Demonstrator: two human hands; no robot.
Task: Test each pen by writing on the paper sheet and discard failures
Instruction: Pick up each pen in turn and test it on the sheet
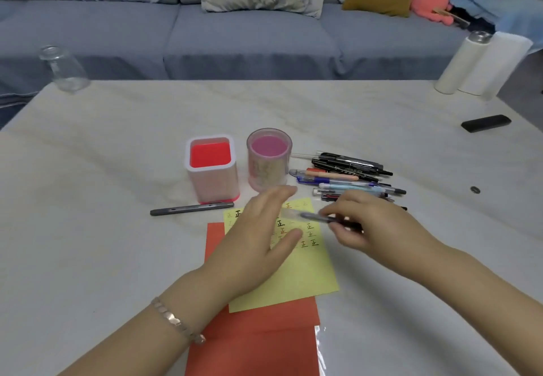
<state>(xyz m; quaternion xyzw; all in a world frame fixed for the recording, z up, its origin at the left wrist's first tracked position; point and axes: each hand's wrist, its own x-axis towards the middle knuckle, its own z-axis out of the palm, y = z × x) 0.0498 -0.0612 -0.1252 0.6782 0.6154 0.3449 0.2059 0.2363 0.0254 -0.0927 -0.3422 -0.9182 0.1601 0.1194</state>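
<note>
A yellow paper sheet (296,275) with several written marks lies on a red sheet (264,343) at the table's near middle. My left hand (258,237) hovers over the yellow sheet's left part with fingers straight and spread, blurred. My right hand (370,225) grips a dark pen with a clear cap end (308,217), held level and pointing left above the sheet's top right corner. A pile of several pens (349,175) lies just behind my right hand. A grey pen (191,208) lies alone to the left of the sheet.
A square white-and-red holder (211,167) and a round pink holder (269,159) stand behind the sheet. A glass jar (63,68) sits far left, two white cylinders (482,64) far right, a black case (486,123) at the right. A sofa lies beyond the table.
</note>
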